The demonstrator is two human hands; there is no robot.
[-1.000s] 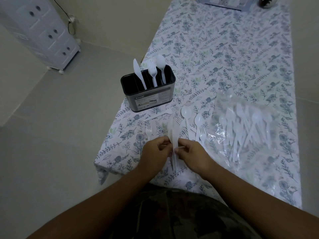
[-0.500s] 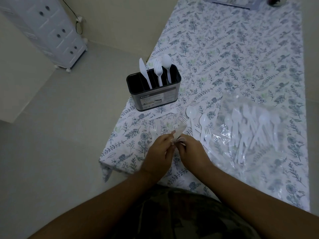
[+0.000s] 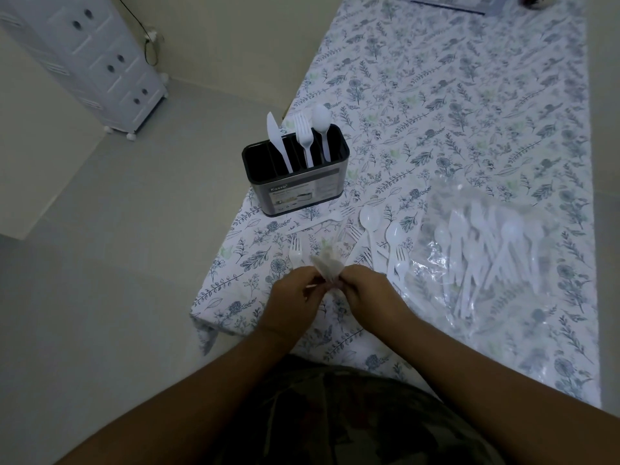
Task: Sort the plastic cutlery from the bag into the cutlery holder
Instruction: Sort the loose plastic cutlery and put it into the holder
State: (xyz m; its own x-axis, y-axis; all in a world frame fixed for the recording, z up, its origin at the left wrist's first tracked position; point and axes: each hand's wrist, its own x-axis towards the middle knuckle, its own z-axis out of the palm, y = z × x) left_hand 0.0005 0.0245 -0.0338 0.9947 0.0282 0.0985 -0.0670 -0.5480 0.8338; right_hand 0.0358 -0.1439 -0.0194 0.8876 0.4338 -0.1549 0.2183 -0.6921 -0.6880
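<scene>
A black cutlery holder [image 3: 295, 196] stands near the table's left edge with a white knife [image 3: 276, 140], fork [image 3: 303, 137] and spoon [image 3: 321, 124] upright in separate slots. A clear plastic bag [image 3: 483, 256] of white cutlery lies on the right. Loose spoons [image 3: 369, 219] and forks [image 3: 295, 251] lie between them. My left hand [image 3: 295, 293] and my right hand [image 3: 365, 290] meet near the front edge, both pinching a small crumpled wrapper [image 3: 327, 265], with a thin white piece poking out by the left fingers.
The floral tablecloth [image 3: 453, 95] covers a long table; its left edge and front corner drop to the floor. A white drawer cabinet [image 3: 100, 62] stands on the floor at far left. A box [image 3: 449, 1] sits at the table's far end.
The long wrapped piece between my hands has become a short crumpled wad. The hands stayed together at the same spot; the camera view shifted slightly.
</scene>
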